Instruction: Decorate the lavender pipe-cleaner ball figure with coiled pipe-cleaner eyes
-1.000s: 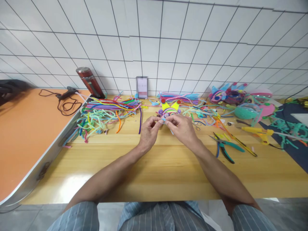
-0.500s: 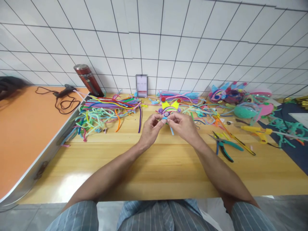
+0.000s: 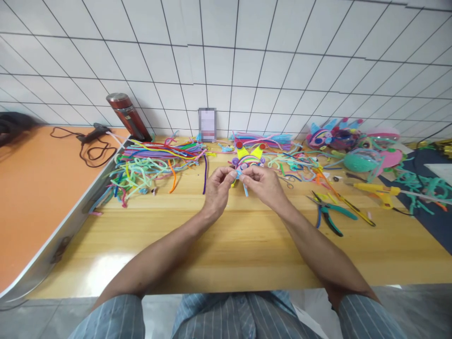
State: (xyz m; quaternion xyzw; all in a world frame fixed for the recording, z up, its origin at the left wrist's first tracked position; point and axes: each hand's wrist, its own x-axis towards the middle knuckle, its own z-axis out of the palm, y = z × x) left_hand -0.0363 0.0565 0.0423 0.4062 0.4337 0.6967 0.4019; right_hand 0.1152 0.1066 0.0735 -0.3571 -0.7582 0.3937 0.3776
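Observation:
Between my fingertips is a short light-blue pipe cleaner [image 3: 246, 190], its loose end hanging down below my right fingers. My left hand [image 3: 219, 188] pinches it from one side, thumb against forefinger. From the other side my right hand [image 3: 263, 186] pinches it too, and the fingertips of both hands nearly meet. Just behind them stands a colourful craft figure [image 3: 249, 157] with yellow, red-tipped points, a rainbow band and purple curls at its sides. My fingers cover its lower part.
Bundled pipe cleaners [image 3: 162, 150] and tangled pale-green ones [image 3: 141, 172] lie at left. Rightward are pliers [image 3: 330, 214], small scissors [image 3: 289, 182], a yellow glue gun [image 3: 379, 190] and decorated plastic shapes [image 3: 363, 160]. A red-brown flask [image 3: 129, 117] and a phone [image 3: 207, 125] stand along the wall.
Both hands have shifted slightly left with the light-blue pipe cleaner still pinched between them. Its hanging end has moved left too. The craft figure stays in place.

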